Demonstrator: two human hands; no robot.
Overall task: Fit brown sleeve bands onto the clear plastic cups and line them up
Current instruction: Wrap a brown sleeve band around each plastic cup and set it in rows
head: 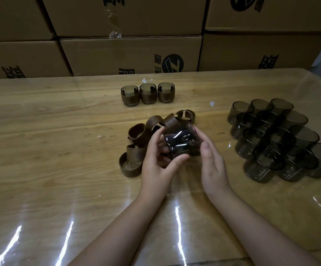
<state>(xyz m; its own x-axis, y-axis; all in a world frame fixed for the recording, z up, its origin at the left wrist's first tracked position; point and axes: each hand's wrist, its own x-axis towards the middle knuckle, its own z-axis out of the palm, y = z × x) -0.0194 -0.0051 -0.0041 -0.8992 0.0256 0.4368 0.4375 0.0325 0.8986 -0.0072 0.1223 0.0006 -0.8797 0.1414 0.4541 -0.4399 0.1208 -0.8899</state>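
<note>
The person holds one cup [180,141] in the air between both hands, tilted, with its mouth turned away and to the right. It is just above the loose bands [136,135], which lie in a heap on the desk [50,131]. The left hand [155,160] has its grip closed around the cup, thumb under the base and forefinger up at the far side. The right hand [213,166] clasps the other side, thumb laid along the wall. This cup seems to carry no band yet. One band stands just behind its upper edge, but whether a finger touches it cannot be told.

So the step in hand looks like the start of the fourth fitting. Three finished cups stand in a row [147,94] at the back of the desk, touching side by side. Many bare cups [274,141] wait in a cluster on the right.

The next move probably needs one hand to free itself and take a band. The band then has to slide over the base, held square so that it does not catch.

The boxes [130,54] behind carry black printed characters and a round logo [174,63] with slanted strokes. The characters are cut off or too dark to read. A small mark on the bands is not legible.
</note>
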